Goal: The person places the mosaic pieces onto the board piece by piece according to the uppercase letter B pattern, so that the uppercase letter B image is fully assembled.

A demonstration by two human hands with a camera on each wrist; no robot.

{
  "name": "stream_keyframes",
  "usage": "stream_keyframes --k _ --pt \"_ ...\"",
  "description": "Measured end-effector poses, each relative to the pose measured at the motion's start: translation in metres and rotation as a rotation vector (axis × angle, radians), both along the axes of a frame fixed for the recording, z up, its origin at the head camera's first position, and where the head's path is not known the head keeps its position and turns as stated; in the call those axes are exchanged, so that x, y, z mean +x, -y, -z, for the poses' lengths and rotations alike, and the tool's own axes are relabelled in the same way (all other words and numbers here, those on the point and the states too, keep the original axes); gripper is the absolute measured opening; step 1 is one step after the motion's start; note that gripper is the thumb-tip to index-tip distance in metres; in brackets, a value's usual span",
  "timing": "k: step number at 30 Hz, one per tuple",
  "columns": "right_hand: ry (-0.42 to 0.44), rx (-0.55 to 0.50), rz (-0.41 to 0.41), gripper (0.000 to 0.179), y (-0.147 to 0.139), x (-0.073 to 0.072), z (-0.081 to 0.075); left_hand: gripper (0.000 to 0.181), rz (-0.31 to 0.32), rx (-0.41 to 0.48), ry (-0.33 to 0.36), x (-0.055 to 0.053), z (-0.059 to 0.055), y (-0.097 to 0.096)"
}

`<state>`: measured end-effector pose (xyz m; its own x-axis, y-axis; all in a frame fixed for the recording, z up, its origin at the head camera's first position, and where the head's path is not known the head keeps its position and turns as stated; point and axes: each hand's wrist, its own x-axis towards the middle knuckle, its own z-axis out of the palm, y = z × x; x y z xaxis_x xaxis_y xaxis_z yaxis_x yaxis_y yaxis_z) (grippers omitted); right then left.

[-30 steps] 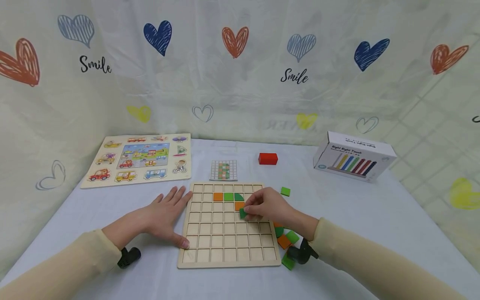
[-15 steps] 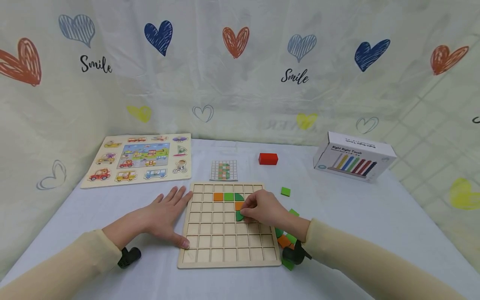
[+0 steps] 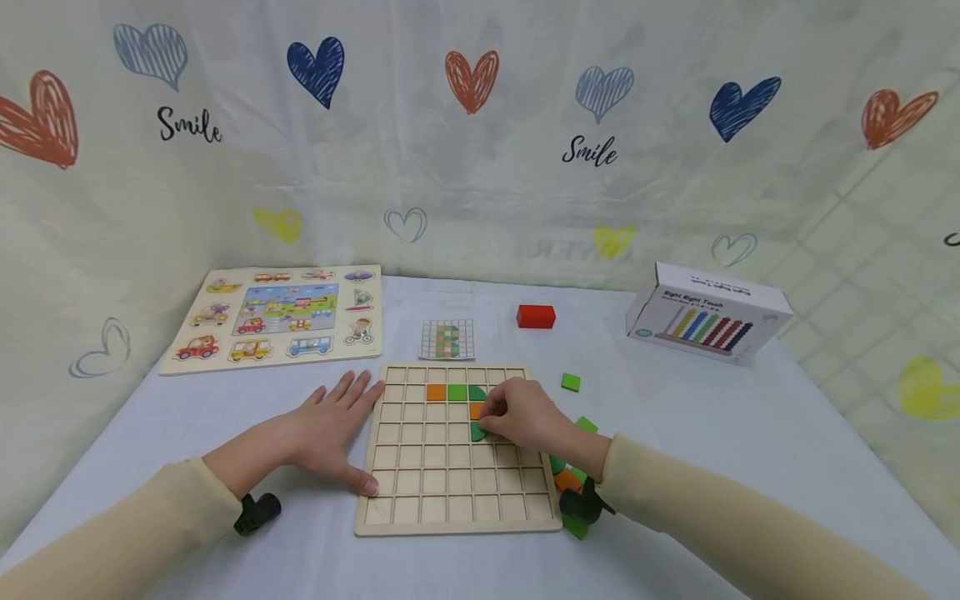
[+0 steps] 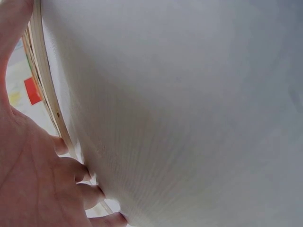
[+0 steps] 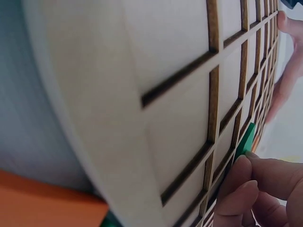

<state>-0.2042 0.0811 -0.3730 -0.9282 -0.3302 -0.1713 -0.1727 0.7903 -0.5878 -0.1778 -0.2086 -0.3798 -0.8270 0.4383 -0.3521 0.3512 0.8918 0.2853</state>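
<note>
A wooden grid board [image 3: 435,483] lies flat before me. My right hand [image 3: 528,417] pinches a dark green round-edged tile [image 3: 476,432] between thumb and fingers, at the cell just below an orange square tile [image 3: 476,411]. The right wrist view shows that green tile [image 5: 245,140] tilted at the grid, its lower end at the fingertips. The board's upper part also carries another orange square tile [image 3: 436,392], a light green square tile [image 3: 457,392] and a dark green quarter-round tile [image 3: 477,392]. My left hand [image 3: 326,442] rests with spread fingers along the board's left edge.
Loose orange and green tiles [image 3: 567,481] lie by the board's right edge, partly under my right wrist. One light green tile [image 3: 571,382] lies farther back. Behind the board are a pattern card [image 3: 447,339], a red block [image 3: 536,317], a picture puzzle [image 3: 367,350] and a white box [image 3: 720,300].
My right hand has shifted slightly left, bringing the dark green tile from beside the cell to the spot below the orange tile. The left hand stays in place.
</note>
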Motion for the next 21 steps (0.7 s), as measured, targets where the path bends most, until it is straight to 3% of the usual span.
stream_keyframes --k 9,21 --pt "0.012 -0.006 -0.010 0.008 -0.0018 0.0034 -0.0041 0.139 0.010 0.013 -0.005 0.0003 0.0004 0.0011" --pt "-0.053 0.007 -0.117 0.010 -0.0049 0.0090 -0.0033 0.139 0.004 0.013 -0.005 0.0014 -0.0022 0.0000"
